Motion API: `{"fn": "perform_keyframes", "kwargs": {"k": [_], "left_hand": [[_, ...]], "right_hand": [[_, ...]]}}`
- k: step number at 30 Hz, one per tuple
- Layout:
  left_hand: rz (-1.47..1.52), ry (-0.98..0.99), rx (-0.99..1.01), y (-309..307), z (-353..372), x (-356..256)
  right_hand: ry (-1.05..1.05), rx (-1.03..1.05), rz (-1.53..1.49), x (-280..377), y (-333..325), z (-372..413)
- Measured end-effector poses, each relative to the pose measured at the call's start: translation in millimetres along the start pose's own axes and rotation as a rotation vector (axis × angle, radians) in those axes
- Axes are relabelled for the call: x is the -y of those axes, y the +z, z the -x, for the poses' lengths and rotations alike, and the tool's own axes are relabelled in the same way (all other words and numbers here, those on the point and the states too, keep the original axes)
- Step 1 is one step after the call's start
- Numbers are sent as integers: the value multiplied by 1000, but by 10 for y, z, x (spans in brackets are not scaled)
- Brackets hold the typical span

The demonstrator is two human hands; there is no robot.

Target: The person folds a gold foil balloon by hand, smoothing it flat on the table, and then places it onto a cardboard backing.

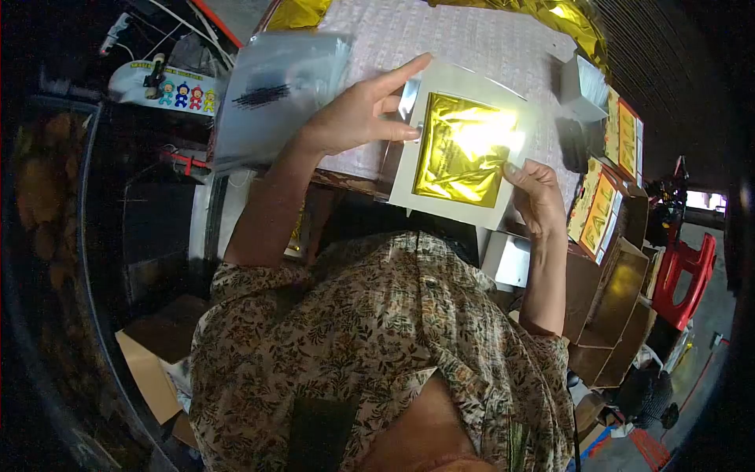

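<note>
A white square card (409,169) with a shiny gold foil square (464,149) in its middle is held up over the table edge. My left hand (358,114) grips its upper left side, fingers spread along the top edge, where a clear film shows. At the lower right corner, my right hand (535,193) pinches the card between thumb and fingers. Glare washes out the foil's upper right part.
A white patterned table top (440,35) lies beyond the card. A stack of clear plastic sleeves (275,86) sits at left. Open cardboard boxes (613,291) with yellow packets (602,208) stand at right, a red stool (688,275) beyond them. Gold foil sheets (566,16) lie at the far edge.
</note>
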State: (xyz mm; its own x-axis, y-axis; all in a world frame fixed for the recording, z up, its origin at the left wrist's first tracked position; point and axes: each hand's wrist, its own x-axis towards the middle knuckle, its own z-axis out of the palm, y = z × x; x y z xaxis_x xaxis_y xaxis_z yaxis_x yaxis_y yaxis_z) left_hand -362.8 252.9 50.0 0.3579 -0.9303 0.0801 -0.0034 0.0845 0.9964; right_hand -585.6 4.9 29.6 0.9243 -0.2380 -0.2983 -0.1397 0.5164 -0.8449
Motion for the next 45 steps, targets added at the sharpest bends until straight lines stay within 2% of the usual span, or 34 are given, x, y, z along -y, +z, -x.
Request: {"fn": "perform_keyframes", "kwargs": {"k": [3, 5, 7, 8, 10, 11, 12, 14, 16, 17, 21, 24, 29, 33, 35, 36, 37, 39, 40, 42, 43, 45], "left_hand": [[8, 15, 3, 3, -1, 52], [-19, 26, -6, 29, -4, 71], [188, 15, -103, 57, 4, 65], [186, 21, -101, 37, 14, 101], [801, 64, -199, -22, 11, 295], [792, 73, -182, 36, 25, 452], [987, 126, -204, 168, 94, 638], [657, 81, -216, 442, 166, 585], [452, 57, -199, 750, 163, 620], [772, 114, -187, 892, 122, 675], [941, 52, -248, 1119, 43, 625], [912, 30, -242, 1144, 36, 787], [931, -61, -274, 1218, 41, 727], [875, -114, -181, 1108, 64, 805], [639, -123, -163, 993, 81, 623], [623, -23, -201, 914, 65, 654], [411, -99, -208, 668, 80, 761], [254, 92, -412, 547, -43, 496], [248, 107, -404, 497, -122, 375], [145, 280, -373, 401, -254, 190], [140, 286, -378, 338, -318, 139], [-30, 230, -205, 274, -417, 56]], "right_hand": [[90, -40, 18, 9, 7, -14], [77, -49, 21, -67, -48, -61], [58, -57, 25, -95, -13, -76], [53, -88, -32, -89, 72, -81], [27, -120, -91, -66, 110, -89], [13, -141, -83, -79, 78, -100], [-4, -164, -77, -84, 48, -123], [-26, -183, -113, -105, 19, -176], [-9, -194, -101, -109, 9, -195], [-5, -194, -102, -122, 37, -199], [-75, -255, -119, -217, 194, -191], [-117, -290, -162, -247, 226, -199], [-158, -298, -245, -218, 292, -199], [-176, -270, -231, -179, 265, -205], [-228, -243, -258, -103, 213, -165], [-231, -244, -237, -118, 129, -179], [-235, -245, -218, -122, 54, -199], [-268, -231, -186, -86, -34, -188], [-267, -230, -177, -78, -59, -180], [-249, -226, -153, -57, -107, -164], [-252, -218, -151, -25, -124, -155], [-245, -179, -120, 23, -172, -102]]}}
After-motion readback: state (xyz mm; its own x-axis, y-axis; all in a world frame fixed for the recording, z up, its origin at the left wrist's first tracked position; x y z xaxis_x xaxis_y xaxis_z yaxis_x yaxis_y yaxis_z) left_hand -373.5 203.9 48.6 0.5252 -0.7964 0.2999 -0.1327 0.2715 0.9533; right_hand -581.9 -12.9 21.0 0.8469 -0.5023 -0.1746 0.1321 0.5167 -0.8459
